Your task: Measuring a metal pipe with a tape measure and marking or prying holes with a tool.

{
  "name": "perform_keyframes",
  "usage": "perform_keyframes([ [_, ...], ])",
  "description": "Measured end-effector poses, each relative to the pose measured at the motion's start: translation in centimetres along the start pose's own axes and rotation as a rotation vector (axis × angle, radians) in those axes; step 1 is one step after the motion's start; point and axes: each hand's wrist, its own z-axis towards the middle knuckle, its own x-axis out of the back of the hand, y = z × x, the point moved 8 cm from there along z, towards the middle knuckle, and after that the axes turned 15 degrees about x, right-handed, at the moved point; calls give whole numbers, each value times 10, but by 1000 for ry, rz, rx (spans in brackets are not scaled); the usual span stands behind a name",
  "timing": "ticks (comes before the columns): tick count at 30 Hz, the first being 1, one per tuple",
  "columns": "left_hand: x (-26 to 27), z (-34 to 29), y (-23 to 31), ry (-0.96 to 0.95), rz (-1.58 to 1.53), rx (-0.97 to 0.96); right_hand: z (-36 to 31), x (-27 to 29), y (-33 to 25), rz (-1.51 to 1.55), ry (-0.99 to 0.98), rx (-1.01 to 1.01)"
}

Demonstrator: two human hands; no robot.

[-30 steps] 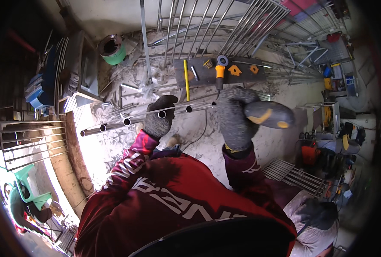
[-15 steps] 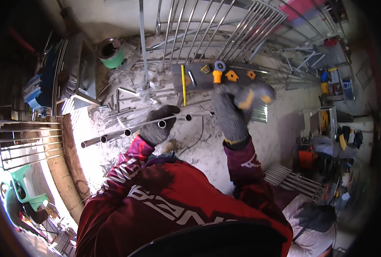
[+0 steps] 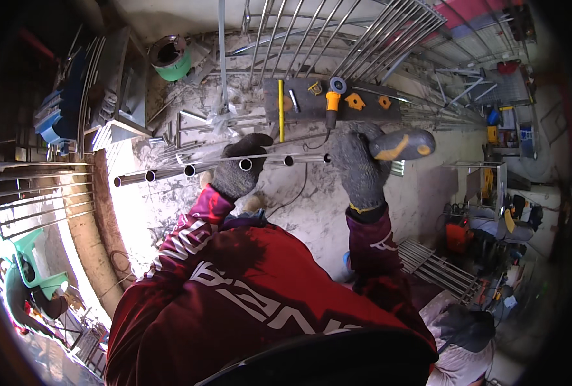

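A metal frame with a row of round, open-ended tubes (image 3: 189, 170) runs across in front of me, nearly level. My left hand (image 3: 239, 170), in a dark grey knit glove, is closed around it near the middle tube. At the frame's right end, my gloved right hand (image 3: 363, 164) grips a tool with a thick black-and-yellow handle (image 3: 405, 145). That handle points to the right; the tool's other end is hidden by my hand. Beyond my hands lies a dark board (image 3: 302, 109) with an orange angle grinder (image 3: 333, 103) on it.
The board also bears a yellow bar (image 3: 281, 110) and orange magnetic holders (image 3: 355, 101). Long metal grilles (image 3: 389, 38) stand behind it. A green drum (image 3: 172, 64) and loose tube offcuts lie far left; a green plastic chair (image 3: 31, 260) is at left. A cable crosses the floor.
The frame's left end has risen, so the tube row lies more level. My right hand has shifted slightly right, and its handle, blurred before, now shows sharply. My left hand keeps its hold.
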Motion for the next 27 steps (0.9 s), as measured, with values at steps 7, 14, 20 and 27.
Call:
perform_keyframes([
  [7,-6,0,-5,-73,-30,-13,-9,-65,19,692,102,-313],
  [14,-7,1,1,-80,-18,-59,-83,-165,-55,-272,-1339,257],
  [20,-7,1,2,-69,-8,-56,-57,-103,-40,-383,-960,440],
  [27,-8,-2,7,-39,-4,-147,-20,-66,15,-262,-655,324],
])
